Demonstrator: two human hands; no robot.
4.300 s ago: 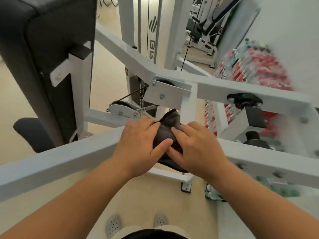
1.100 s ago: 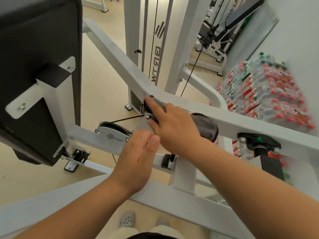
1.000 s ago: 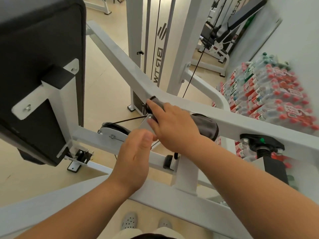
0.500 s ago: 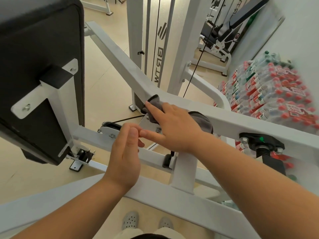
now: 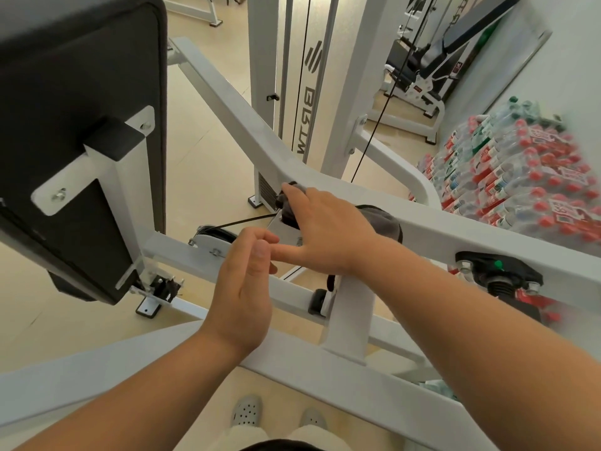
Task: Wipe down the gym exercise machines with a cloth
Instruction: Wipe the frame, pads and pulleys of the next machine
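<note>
While our right hand (image 5: 328, 232) lies flat on the dark cloth (image 5: 380, 219), pressing it to the bend of the white frame bar (image 5: 234, 102), its grip is spread wide, thumb stuck out, closing round nothing. Our left hand (image 5: 244, 288) hovers just beside that thumb, its grip loosely curled and empty. We judge the cloth could slide off the bar's edge, since only pressure holds it, or snag the black cable (image 5: 247, 220) and pulley (image 5: 211, 237) just beneath. We count one cloth, two hands, one cable, one pulley, one black pad (image 5: 74, 76).
</note>
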